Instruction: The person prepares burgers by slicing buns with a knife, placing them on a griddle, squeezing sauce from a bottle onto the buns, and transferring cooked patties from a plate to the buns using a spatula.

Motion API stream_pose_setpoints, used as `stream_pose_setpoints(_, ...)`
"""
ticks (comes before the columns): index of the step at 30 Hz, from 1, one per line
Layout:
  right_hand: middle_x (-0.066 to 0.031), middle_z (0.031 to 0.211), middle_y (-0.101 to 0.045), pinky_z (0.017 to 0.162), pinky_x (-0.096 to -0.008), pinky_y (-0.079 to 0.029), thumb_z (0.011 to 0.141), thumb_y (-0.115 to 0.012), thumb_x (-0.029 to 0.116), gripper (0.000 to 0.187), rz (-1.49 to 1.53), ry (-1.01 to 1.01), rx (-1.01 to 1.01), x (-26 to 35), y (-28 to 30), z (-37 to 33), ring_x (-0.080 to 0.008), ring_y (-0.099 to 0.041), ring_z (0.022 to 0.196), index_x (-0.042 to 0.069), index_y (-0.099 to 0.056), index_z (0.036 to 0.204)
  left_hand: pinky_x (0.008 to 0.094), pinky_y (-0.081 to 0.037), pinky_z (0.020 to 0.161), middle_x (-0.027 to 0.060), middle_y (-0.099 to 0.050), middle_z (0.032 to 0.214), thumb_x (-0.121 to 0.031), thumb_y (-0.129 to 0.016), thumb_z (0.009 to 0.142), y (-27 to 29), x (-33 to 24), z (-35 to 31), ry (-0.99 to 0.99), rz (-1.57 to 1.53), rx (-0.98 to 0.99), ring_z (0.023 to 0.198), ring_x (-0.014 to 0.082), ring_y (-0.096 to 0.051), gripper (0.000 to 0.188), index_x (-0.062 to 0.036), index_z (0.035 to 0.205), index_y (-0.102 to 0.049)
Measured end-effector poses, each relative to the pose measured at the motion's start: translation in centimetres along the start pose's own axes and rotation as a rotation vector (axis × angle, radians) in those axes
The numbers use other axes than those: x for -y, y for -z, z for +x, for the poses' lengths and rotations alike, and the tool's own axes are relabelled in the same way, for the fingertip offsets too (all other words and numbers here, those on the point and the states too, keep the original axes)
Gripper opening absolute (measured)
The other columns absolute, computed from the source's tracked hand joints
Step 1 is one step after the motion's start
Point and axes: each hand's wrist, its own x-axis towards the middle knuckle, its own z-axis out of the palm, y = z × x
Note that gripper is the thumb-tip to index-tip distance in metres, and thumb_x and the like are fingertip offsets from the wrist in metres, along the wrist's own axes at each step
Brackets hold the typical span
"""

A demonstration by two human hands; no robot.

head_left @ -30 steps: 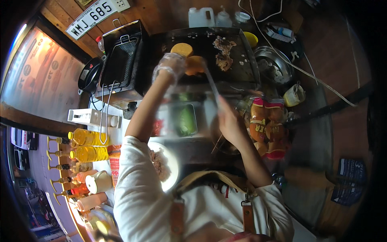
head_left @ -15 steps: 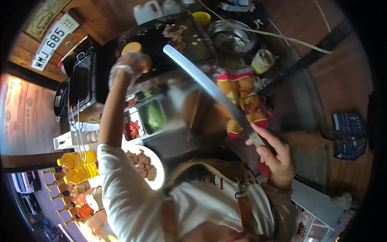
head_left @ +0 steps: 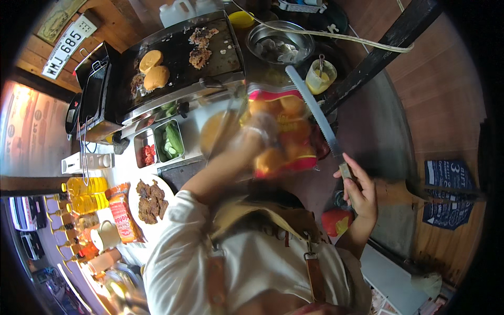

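Note:
My right hand (head_left: pixel 363 195) grips the handle of a long serrated bread knife (head_left: pixel 316 109), its blade tilted up toward the far left. My left hand (head_left: pixel 261 130), in a clear plastic glove, is smeared by motion over a red-edged clear bag of burger buns (head_left: pixel 295 129); its fingers cannot be made out. A blurred round bun-like shape (head_left: pixel 216 132) shows left of the bag. On the black griddle (head_left: pixel 176 48) lie two bun halves, one bun half (head_left: pixel 156 78) nearer and one bun half (head_left: pixel 150 61) behind it. Browned meat (head_left: pixel 200 56) lies on its right side.
Metal trays hold cucumber (head_left: pixel 172 140) and chopped tomato (head_left: pixel 149 154). A white plate (head_left: pixel 167 190) carries cooked patties. Past the bag stand a steel bowl (head_left: pixel 281 30) and a tub of yellowish sauce (head_left: pixel 320 77). A dark post (head_left: pixel 386 52) crosses the far right; oil bottles (head_left: pixel 86 194) stand left.
My left hand has left the griddle and moved right and nearer, over the bun bag. Two bun halves now show on the griddle. The knife has swung right, its blade more upright.

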Motion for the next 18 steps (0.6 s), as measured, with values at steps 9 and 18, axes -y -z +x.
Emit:
stream_pose_setpoints(9, -0.0057, 0.092, -0.06, 0.042, -0.0165, -0.036, 0.085, -0.046, 0.005, 0.045, -0.004, -0.013, 0.134, -2.5, 3.2, 1.9, -0.0027, -0.041, 0.049, 0.007, -0.04, 0.13, 0.0376, -0.048, 0.082, 0.0156, -0.057, 0.112, -0.037, -0.058, 0.076, -2.8, 4.0, 7.9, 0.559, 0.002, 0.107, 0.104, 0.0263, -0.056, 0.049, -0.0024, 0.111, -0.057)
stream_pose_setpoints(18, -0.0062, 0.091, -0.061, 0.044, -0.0173, -0.037, 0.085, -0.046, 0.006, 0.045, -0.045, -0.003, 0.162, -2.6, 3.4, 2.6, -0.0028, -0.042, 0.049, 0.009, -0.041, 0.13, 0.0348, -0.05, 0.075, 0.0149, -0.059, 0.105, -0.026, -0.064, 0.072, 1.8, 1.9, -0.5, 0.308, -0.365, -0.122, 0.091, 0.0263, -0.06, 0.048, -0.0044, 0.114, -0.052)
